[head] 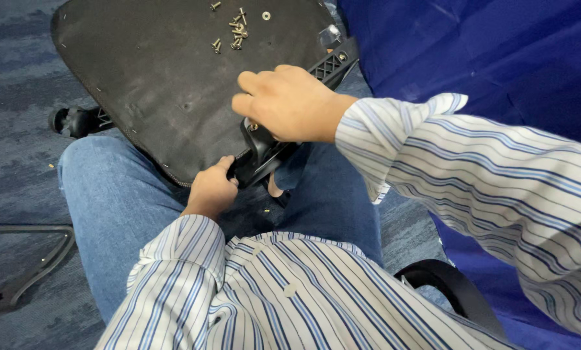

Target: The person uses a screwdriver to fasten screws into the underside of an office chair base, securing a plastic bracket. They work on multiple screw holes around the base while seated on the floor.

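An upturned black chair seat (154,71) rests against my knees, its fabric underside facing up. A black plastic armrest bracket (268,152) lies along its near right edge. My left hand (211,192) grips the lower end of the bracket at the seat's edge. My right hand (289,102) is closed in a fist over the bracket's upper part; whatever it holds is hidden under the fingers. Several loose silver screws (236,31) and a washer (266,15) lie on the seat's far part.
A black chair caster (70,121) pokes out beyond the seat's left edge. A black curved chair part (25,269) lies on the grey carpet at lower left. Blue cloth (498,58) covers the right side. A black armrest (455,291) sits at lower right.
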